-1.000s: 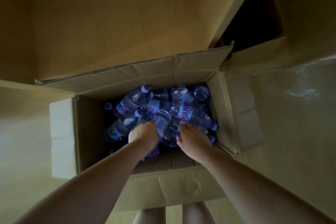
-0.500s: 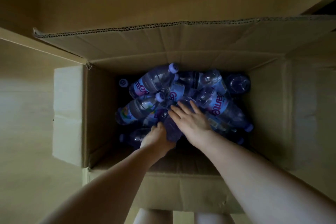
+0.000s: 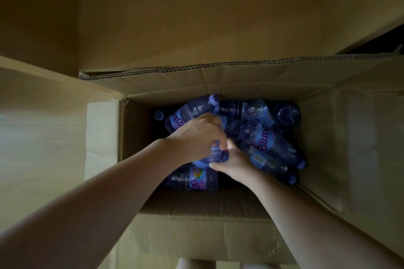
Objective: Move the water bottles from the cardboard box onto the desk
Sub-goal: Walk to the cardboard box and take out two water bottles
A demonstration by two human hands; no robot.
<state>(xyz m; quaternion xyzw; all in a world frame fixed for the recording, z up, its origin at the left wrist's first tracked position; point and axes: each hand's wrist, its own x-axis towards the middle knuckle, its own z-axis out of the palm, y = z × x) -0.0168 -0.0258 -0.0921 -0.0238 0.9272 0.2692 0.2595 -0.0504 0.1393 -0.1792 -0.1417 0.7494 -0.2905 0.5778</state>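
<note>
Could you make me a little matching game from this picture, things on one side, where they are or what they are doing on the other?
Things:
1. left hand
2. right hand
3. upright bottle cap
4. cardboard box

States:
A. stands in the box's far left corner
B. open, flaps spread, bottles piled inside
C. grips a bottle from above
D. holds the same bottle from the near right side

Pairs: 1-C, 2-D, 3-A, 4-B

Place type could not be pinned down: dim indoor spot, looked like storage or a plain room. Clues were a large open cardboard box (image 3: 218,231) of loose water bottles (image 3: 264,137), pale wood-look floor (image 3: 39,137), and tan board surface (image 3: 196,17) behind.
</note>
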